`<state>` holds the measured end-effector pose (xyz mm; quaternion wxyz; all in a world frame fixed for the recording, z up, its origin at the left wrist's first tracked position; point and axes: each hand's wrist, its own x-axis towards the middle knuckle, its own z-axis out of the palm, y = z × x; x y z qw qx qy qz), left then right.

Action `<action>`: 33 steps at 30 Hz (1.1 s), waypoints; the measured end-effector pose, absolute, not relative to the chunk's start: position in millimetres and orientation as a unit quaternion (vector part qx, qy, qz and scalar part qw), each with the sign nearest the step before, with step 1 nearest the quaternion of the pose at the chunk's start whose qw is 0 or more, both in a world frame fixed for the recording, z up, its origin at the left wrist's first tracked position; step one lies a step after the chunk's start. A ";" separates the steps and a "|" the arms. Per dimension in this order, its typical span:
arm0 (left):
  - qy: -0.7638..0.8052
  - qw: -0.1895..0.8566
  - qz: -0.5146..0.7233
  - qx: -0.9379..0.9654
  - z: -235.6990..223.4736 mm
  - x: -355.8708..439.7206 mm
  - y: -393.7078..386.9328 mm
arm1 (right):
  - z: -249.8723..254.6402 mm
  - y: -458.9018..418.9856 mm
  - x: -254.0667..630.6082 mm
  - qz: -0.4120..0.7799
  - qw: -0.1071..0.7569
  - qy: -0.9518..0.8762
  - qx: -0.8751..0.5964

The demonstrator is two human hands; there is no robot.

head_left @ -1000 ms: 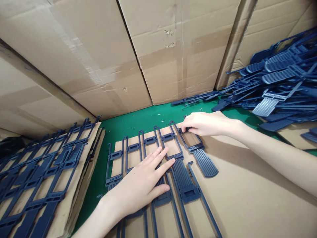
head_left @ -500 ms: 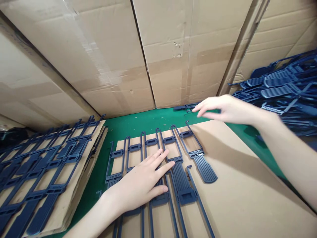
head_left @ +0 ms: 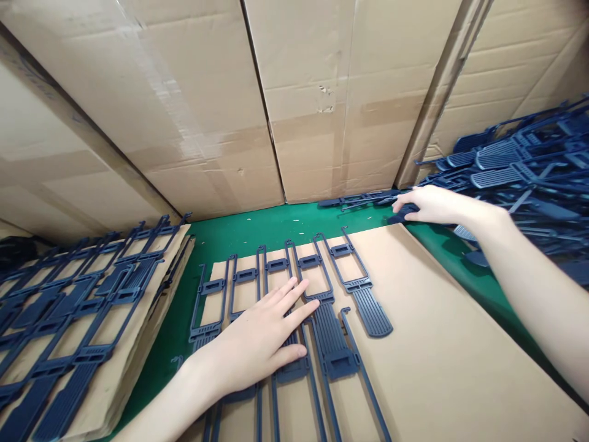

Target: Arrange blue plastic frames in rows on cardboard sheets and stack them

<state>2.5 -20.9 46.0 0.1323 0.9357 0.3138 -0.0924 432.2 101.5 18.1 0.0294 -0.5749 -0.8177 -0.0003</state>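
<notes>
Dark blue plastic frames (head_left: pixel 343 250), each with hooked wire-like arms and a ribbed paddle, lie in rows on a brown cardboard sheet (head_left: pixel 442 344). My left hand (head_left: pixel 257 341) rests flat across several of them, fingers spread, hiding parts of those in the middle. Beyond the sheet's far edge, my right hand (head_left: pixel 426 205) has its fingers bent over a dark blue plastic frame (head_left: pixel 405 212) lying at the foot of the boxes. Thumb and fingers are on either side of its dark end; the hand covers part of the grip.
A tangled pile of similar frames (head_left: pixel 529 166) is heaped at the right. On the left stands a stack of cardboard sheets (head_left: pixel 133 368) with frames laid on top. Tall cardboard boxes (head_left: pixel 317 123) line the back of the green tabletop (head_left: pixel 276 222).
My right hand has moved right along the back edge and its fingers have curled in at a dark frame. My left hand stays on the laid-out frames. The view has shifted slightly.
</notes>
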 end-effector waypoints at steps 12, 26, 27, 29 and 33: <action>0.320 0.131 -0.115 0.931 47.7 3.3 -21.5 | -15.0 111.5 429.1 -0.045 -0.068 -0.791 -0.606; 0.306 0.136 -0.074 0.939 45.2 3.0 -22.1 | -22.5 111.4 420.4 -0.090 -0.093 -0.776 -0.617; 0.305 0.136 -0.071 0.940 44.5 2.6 -22.1 | -22.4 111.5 420.6 -0.089 -0.092 -0.777 -0.617; 0.304 0.136 -0.068 0.940 43.7 2.1 -21.9 | -22.3 111.7 420.9 -0.087 -0.091 -0.778 -0.616; 0.308 0.137 -0.080 0.938 44.7 3.1 -22.0 | -21.4 111.0 420.6 -0.080 -0.084 -0.779 -0.616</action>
